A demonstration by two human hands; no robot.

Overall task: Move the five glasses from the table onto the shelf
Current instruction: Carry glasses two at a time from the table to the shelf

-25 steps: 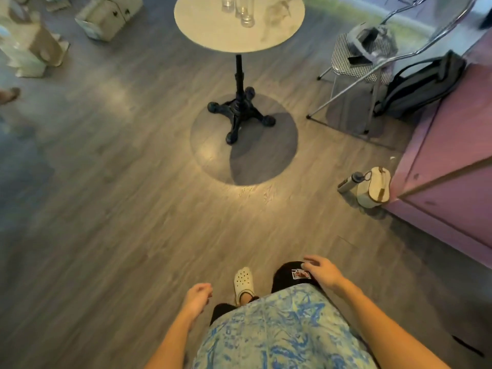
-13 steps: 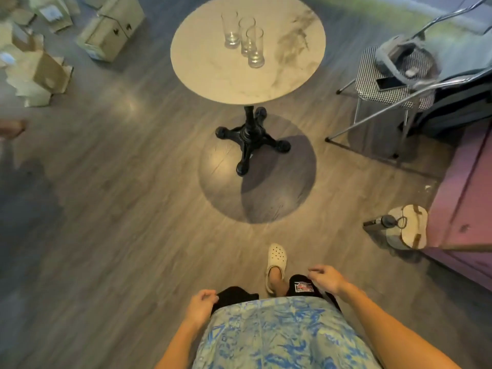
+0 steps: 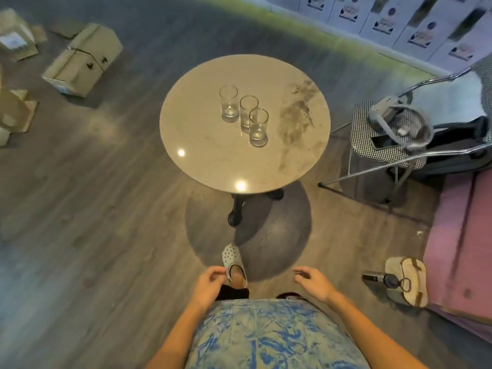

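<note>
Three clear glasses stand upright in a slanted row on the round marble table: a far-left glass, a middle glass and a near-right glass. My left hand and my right hand hang low in front of my body, well short of the table, both with loosely curled fingers and nothing in them. No shelf is in view.
A metal chair with a headset and phone on its checked seat stands right of the table. A pink cabinet lies at the right edge, a bag and bottle before it. Cardboard boxes lie on the floor far left.
The table and its glasses have come closer and lower in view as I walk toward them. Both hands have lifted away from my hips.
</note>
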